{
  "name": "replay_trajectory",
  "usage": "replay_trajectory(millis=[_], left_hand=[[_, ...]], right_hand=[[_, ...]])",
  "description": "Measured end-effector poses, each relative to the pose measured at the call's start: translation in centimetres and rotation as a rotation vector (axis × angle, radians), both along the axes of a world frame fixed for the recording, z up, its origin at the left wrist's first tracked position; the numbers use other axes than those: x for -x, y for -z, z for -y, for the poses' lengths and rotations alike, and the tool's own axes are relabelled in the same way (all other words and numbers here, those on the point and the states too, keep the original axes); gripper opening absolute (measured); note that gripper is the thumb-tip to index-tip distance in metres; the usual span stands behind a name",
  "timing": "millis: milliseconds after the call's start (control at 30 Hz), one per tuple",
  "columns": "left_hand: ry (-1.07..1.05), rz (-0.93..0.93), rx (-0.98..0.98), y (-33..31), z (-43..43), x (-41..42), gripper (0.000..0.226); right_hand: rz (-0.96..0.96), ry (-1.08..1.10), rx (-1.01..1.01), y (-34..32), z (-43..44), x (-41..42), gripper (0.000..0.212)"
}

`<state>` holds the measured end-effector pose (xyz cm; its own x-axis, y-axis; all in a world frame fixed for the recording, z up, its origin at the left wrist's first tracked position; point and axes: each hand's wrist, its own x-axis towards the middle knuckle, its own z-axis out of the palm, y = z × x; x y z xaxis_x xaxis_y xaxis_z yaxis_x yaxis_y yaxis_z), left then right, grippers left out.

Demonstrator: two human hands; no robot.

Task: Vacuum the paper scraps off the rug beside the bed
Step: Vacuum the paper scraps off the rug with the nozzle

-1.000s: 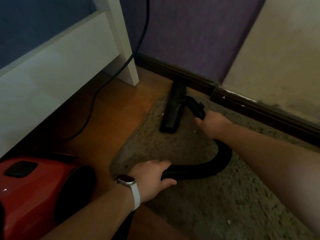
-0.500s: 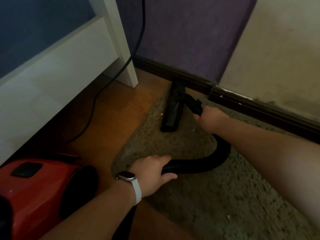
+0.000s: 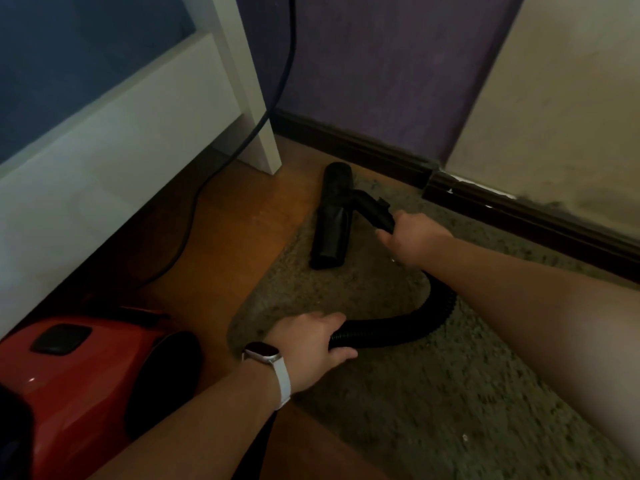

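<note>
- Though the red canister (image 3: 86, 386) beside the bed (image 3: 104, 133) looks bulky, it should trail along under a gentle pull.
- The left hand (image 3: 308, 344) is curled round the ribbed hose (image 3: 398, 327), which looks soft and freely bending: fine for feeding slack, poor for steering.
- The floor nozzle (image 3: 330, 230) lies flat at the corner of the rug (image 3: 346, 296), likely light and rigid.
- The right hand (image 3: 412, 237) clasps the stiff neck tube (image 3: 375, 211) behind it, the proper hold.
- A pale paper scrap (image 3: 464, 437), surely near weightless, lies on the rug farther right.
</note>
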<state>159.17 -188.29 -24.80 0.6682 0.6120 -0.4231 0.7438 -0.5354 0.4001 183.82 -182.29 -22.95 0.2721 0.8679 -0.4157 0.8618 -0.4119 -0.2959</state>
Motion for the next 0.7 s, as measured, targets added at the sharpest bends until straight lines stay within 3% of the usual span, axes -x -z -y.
replay_trajectory(millis=[467, 700], left_hand=[[0.074, 0.027, -0.005, -0.1, 1.9, -1.3, 0.044], [0.055, 0.047, 0.005, -0.3, 2.2, -1.0, 0.045]], right_hand=[[-0.038, 0.171, 0.093, 0.9, 4.6, -4.0, 0.046], [-0.035, 0.176, 0.029, 0.5, 5.2, -3.3, 0.046]])
